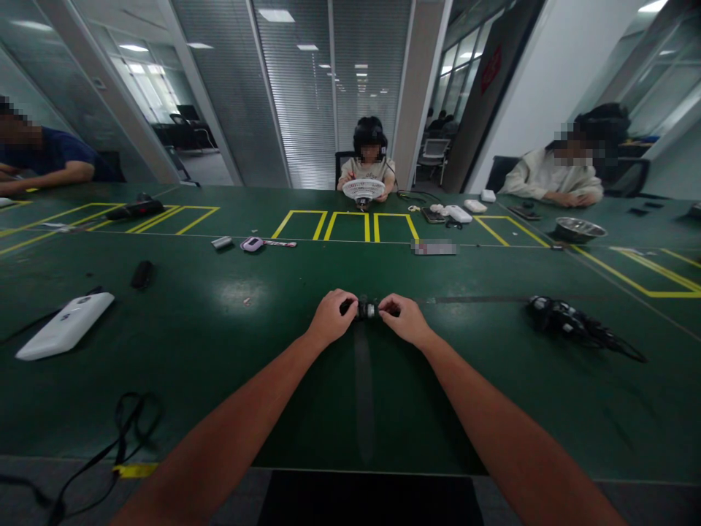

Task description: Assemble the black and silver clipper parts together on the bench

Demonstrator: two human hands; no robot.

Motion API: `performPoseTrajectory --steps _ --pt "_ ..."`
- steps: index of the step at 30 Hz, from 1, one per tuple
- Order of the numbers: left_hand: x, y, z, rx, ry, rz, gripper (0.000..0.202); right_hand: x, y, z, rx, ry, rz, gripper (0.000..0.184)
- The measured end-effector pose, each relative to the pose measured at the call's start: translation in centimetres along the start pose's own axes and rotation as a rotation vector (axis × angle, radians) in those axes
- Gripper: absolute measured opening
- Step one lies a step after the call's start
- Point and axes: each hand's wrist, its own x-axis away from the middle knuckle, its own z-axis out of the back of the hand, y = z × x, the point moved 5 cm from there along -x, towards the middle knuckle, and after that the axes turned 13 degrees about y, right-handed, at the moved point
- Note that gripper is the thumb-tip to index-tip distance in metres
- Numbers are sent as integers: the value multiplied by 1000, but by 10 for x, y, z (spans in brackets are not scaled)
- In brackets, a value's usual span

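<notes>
A small black object with a pale band (367,310) is between my two hands at the middle of the green table (274,409); its kind is too small to make out. My left hand (332,318) pinches its left end between thumb and fingers. At the opposite end, the thumb and fingertips of my right hand (404,319) are closed on it too. Both forearms reach in from the near edge. A dark strip runs along the tabletop beneath the object.
To the left lie a white flat device (66,326), a black strap (123,431) and a small black item (142,275). A black cable bundle (572,325) rests right. Farther off are a metal bowl (580,229) and a person holding a white basket (364,190). Other people sit at both sides.
</notes>
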Motion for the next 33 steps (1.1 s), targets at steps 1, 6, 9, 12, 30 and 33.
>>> performPoseTrajectory --steps 1,6,9,12,30,33 --pt "0 -1 0 -1 -1 3 15 0 0 0 -2 -3 2 6" --pt "0 -1 -1 -4 4 -11 15 1 -2 -1 1 -4 9 6" --pt "0 0 -1 -5 5 -15 15 1 -3 -1 4 -4 9 5" --pt "0 0 -1 -4 1 -8 16 1 -4 -1 9 -6 6 5" --pt "-1 1 0 -11 -4 -3 16 2 -6 -5 1 -51 12 7" --pt "-1 1 0 -11 3 -14 15 2 -5 -6 8 -56 18 7"
